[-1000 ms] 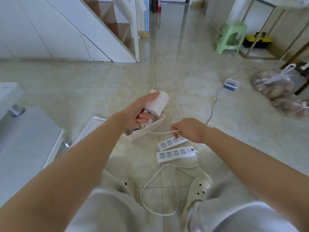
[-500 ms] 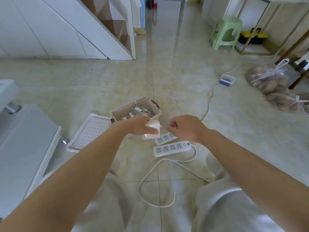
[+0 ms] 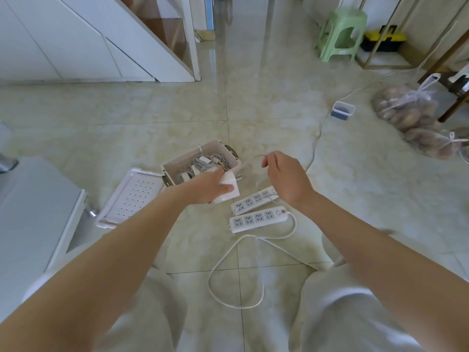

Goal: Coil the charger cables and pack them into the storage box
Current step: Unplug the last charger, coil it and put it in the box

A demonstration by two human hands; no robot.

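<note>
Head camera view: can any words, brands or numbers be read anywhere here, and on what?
No text can be read anywhere.
On the nearer power strip: a tiny mark by its switch, too small to read.
On the white charger in the left hand: no lettering shows.
On the yellow case: too far and blurred to tell.

glossy marble-tile floor [image 3: 253, 97] | white staircase [image 3: 142, 41] (wood treads) | green stool [image 3: 341, 31] far right
</note>
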